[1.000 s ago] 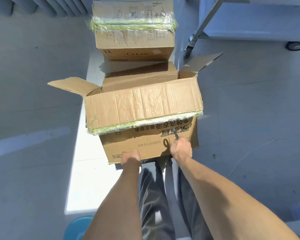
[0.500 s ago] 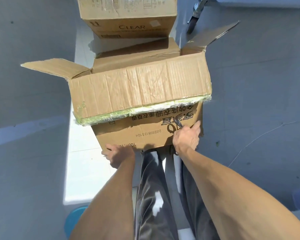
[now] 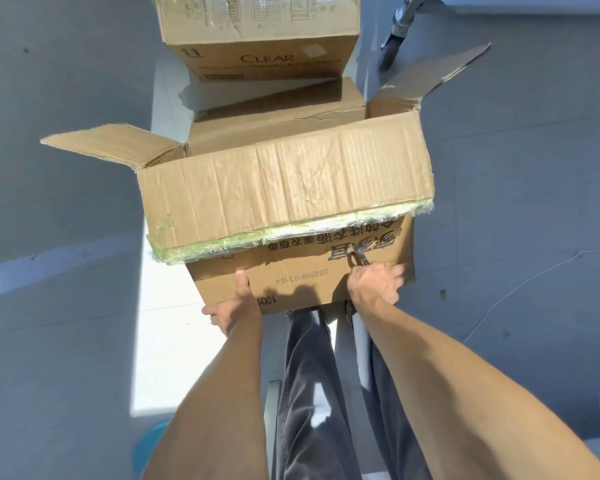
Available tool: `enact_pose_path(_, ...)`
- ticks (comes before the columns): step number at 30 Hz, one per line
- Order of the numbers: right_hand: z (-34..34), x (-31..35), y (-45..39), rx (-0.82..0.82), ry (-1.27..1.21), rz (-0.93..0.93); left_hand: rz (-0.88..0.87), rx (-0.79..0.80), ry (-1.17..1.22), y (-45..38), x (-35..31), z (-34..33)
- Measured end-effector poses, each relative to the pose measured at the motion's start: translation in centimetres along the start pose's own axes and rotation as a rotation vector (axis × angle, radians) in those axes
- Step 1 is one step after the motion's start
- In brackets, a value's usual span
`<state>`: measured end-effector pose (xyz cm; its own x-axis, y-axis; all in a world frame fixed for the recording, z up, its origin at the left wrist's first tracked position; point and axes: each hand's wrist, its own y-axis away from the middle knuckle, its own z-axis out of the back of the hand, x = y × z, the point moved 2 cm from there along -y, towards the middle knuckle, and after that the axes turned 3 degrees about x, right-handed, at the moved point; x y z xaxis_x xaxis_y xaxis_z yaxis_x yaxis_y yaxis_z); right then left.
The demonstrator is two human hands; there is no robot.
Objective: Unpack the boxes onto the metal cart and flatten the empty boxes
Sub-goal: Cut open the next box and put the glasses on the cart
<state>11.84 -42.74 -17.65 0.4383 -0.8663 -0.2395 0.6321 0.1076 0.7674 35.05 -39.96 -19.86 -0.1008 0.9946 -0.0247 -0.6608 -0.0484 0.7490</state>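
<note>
Open box (image 3: 291,188): flaps up. Left hand (image 3: 234,306) spread under near bottom edge; right hand (image 3: 374,284) pinching dark tool (image 3: 359,259) against near wall. Risk: uneven hold, box tips.

Open brown cardboard box (image 3: 291,188), flaps splayed outward, near flap folded down with green-tinged tape along its edge, printed side upside down, second taped box (image 3: 260,32) marked CLEAR just beyond it

Head view; steep downward (close) over open box (image 3: 291,188)
</note>
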Motion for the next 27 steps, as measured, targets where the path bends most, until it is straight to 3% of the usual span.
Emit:
enact_pose_path(3,-1.8,-1.3,0.1,0.159,-0.158,-0.092,0.227,-0.016,0.168,0.6,1.2,-0.9)
enact_pose_path(7,-3.2,-1.3,1.3,0.252,-0.533,-0.238,0.271,0.243,0.512,2.2,1.6,-2.5)
enact_pose_path(10,-2.3,-0.7,1.8,0.219,-0.639,-0.323,0.219,0.171,0.522,3.5,1.0,-2.2)
enact_pose_path(14,1.3,0.1,4.3,0.075,-0.636,-0.251,0.153,-0.072,0.267,5.7,-0.1,0.5)
enact_pose_path(17,4.7,1.7,7.8,-0.159,-0.609,-0.21,0.093,-0.246,0.226,9.6,-3.4,2.9)
enact_pose_path(20,8.7,5.5,11.0,-0.285,-0.605,0.046,-0.203,-0.202,0.163,12.9,-8.8,4.6)
enact_pose_path(24,11.3,10.9,13.3,-0.206,-0.475,0.453,-0.613,-0.069,-0.017,15.3,-17.3,5.9)
enact_pose_path(27,11.3,13.0,13.1,-0.163,-0.397,0.59,-0.677,-0.062,-0.041,15.3,-20.7,6.4)
